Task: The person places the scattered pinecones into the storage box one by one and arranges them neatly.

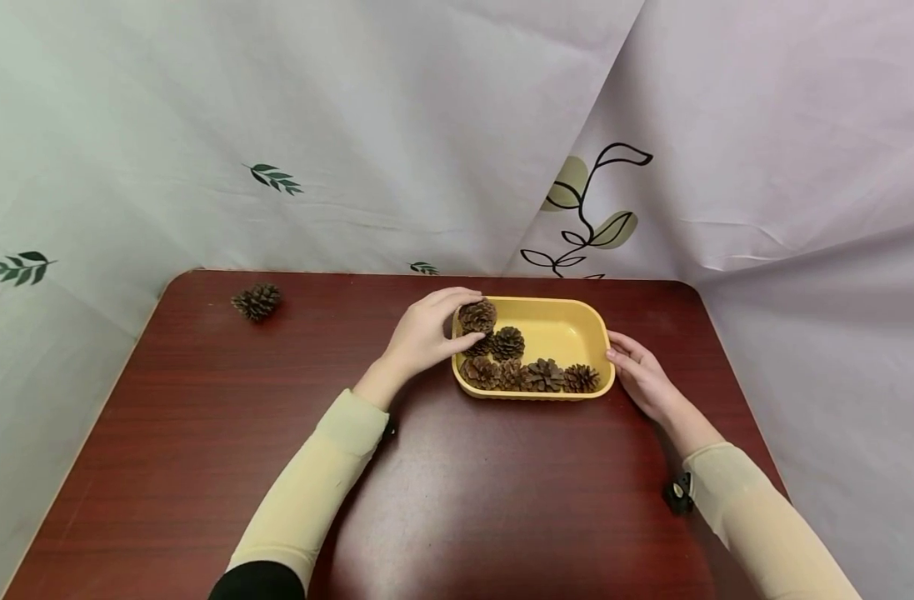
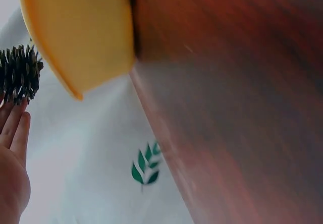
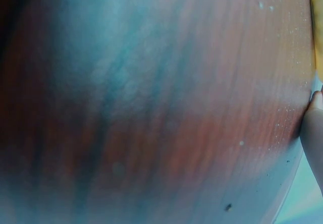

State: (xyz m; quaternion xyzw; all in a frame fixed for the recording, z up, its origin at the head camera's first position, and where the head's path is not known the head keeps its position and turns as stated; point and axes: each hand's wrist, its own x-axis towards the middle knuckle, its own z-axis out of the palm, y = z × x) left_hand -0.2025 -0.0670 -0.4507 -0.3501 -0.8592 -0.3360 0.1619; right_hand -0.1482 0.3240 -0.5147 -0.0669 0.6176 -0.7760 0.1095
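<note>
My left hand [image 1: 427, 331] pinches a pine cone [image 1: 477, 317] between thumb and fingers over the left end of a yellow plastic container [image 1: 557, 321]. In the left wrist view that pine cone [image 2: 20, 75] is level with the container's rim, beside its yellow wall [image 2: 83, 37]. Several more brown pine cones [image 1: 544, 376] lie inside, in a row along the near wall and at the left; one is partly hidden by the left thumb. On the right, my other hand [image 1: 644, 377] grips the container's end, thumb at the rim.
One pine cone [image 1: 257, 302] lies apart at the far left of the dark red wooden table [image 1: 224, 433]. White cloth with leaf prints [image 1: 397, 133] hangs behind the table's back edge and down both sides.
</note>
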